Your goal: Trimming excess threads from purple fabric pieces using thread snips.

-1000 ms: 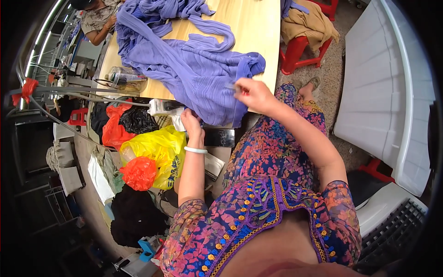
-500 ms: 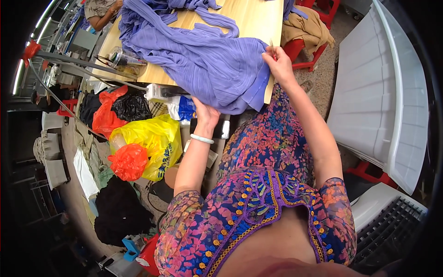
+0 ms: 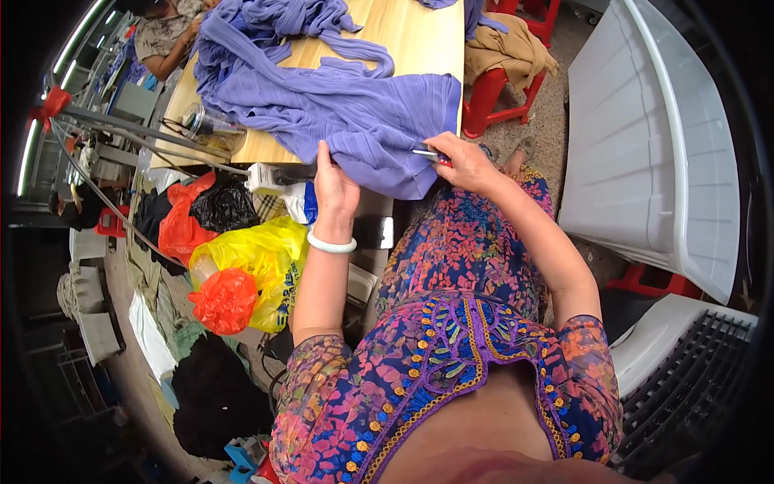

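A purple, finely pleated garment (image 3: 347, 109) lies bunched over the wooden table and hangs past its near edge. My left hand (image 3: 334, 187) holds the hanging part at its left side; the thumb shows against the cloth, while the other fingers are partly hidden beneath it. In my right hand (image 3: 468, 164) is a small pair of thread snips (image 3: 426, 152) with red on the handle. Its metal blades point left over the cloth, close to the lower right edge of the garment. Whether the blades touch the fabric cannot be made out.
The pale wooden table (image 3: 415, 36) has a clear jar (image 3: 211, 127) at its left side. Below are a yellow plastic bag (image 3: 258, 246) and a red bag (image 3: 226, 300). To the right stand a red stool (image 3: 504, 101) bearing tan cloth and a large grey bin (image 3: 645, 153). Another person (image 3: 165, 44) sits at the far left.
My right hand has moved left and nearer to me from the garment's right corner, and the snips now show plainly. My left hand has risen along the cloth's edge. The view has shifted slightly.
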The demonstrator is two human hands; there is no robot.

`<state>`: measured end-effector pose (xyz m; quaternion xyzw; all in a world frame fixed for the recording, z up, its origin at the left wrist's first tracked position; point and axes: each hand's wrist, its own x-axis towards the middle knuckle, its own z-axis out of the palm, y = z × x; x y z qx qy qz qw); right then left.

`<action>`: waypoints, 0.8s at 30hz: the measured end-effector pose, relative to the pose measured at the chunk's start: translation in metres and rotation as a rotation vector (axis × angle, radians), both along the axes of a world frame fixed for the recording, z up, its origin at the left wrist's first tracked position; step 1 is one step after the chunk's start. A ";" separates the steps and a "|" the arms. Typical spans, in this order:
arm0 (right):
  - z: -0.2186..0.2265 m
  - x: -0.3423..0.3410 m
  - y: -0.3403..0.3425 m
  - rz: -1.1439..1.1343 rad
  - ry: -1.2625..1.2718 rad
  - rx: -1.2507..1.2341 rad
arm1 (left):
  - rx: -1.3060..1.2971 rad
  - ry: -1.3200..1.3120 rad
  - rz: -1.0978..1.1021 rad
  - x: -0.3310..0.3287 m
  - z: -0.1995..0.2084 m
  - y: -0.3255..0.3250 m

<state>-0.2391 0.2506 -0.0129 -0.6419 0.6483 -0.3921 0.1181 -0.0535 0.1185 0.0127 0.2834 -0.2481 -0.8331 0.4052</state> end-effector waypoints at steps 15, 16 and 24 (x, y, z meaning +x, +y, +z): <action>0.064 -0.034 -0.006 -0.270 -0.841 -0.301 | -1.419 -1.123 0.178 -0.022 -0.027 -0.017; 0.075 -0.033 -0.007 -0.266 -0.838 -0.307 | -1.380 -1.186 0.215 -0.025 -0.019 -0.013; 0.132 -0.019 -0.004 -0.164 -0.800 -0.218 | -1.298 -1.127 0.535 -0.069 0.025 -0.014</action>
